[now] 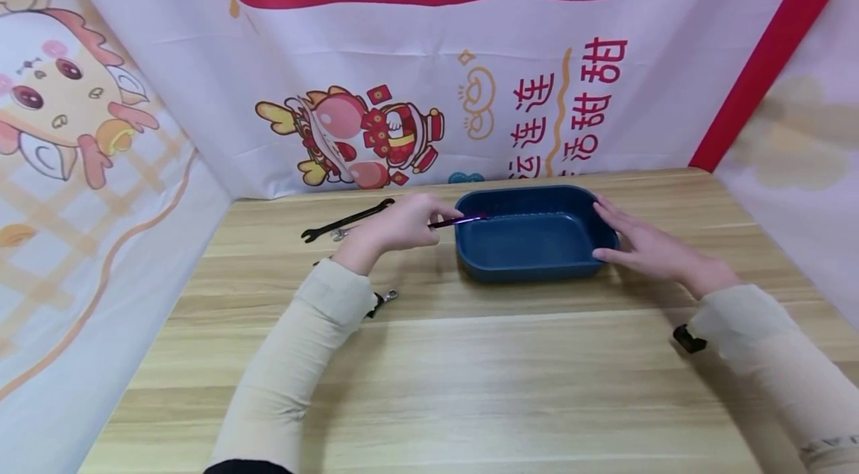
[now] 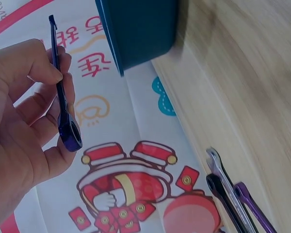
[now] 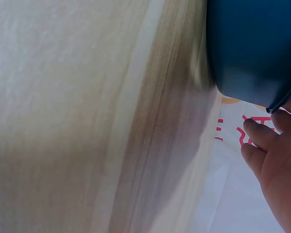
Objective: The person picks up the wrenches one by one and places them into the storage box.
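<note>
My left hand (image 1: 411, 220) pinches a dark purple-blue wrench (image 1: 463, 220) between thumb and fingers. In the head view the wrench reaches over the left rim of a dark blue bin (image 1: 530, 273). Its ring end shows near my fingertips in the left wrist view. My right hand (image 1: 647, 247) rests on the bin's right end, fingers spread at the far corner and thumb over the near rim. In the right wrist view several fingers (image 3: 258, 133) hang beside the bin's outer wall. Nothing is visible inside the bin from the head view.
Left of the bin lie a black wrench (image 1: 345, 220), a silver wrench (image 2: 228, 179) and a purple wrench (image 2: 252, 204), side by side. A metallic ring end (image 1: 392, 295) pokes out by the left sleeve. A printed cloth (image 1: 416, 42) hangs along the table's back edge.
</note>
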The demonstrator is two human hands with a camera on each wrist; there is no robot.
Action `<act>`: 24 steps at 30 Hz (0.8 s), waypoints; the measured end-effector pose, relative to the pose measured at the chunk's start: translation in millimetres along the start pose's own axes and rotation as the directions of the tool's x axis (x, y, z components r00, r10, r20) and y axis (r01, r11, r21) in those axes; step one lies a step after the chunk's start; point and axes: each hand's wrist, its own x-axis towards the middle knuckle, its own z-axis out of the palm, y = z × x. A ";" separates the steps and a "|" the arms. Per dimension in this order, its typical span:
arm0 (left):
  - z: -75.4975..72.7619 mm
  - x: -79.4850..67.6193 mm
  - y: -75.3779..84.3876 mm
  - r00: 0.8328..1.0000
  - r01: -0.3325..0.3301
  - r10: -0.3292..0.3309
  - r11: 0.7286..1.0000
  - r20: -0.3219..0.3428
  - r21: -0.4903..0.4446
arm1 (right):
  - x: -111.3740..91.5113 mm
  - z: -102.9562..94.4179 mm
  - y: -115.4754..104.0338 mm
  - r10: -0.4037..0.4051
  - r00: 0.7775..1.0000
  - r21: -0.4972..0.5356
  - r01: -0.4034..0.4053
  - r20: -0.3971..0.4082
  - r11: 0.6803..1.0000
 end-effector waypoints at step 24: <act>18.1 49.4 27.9 0.994 -0.080 0.076 0.996 0.073 0.045 | -0.2 0.2 3.5 0.029 0.999 0.018 -0.029 0.020 0.999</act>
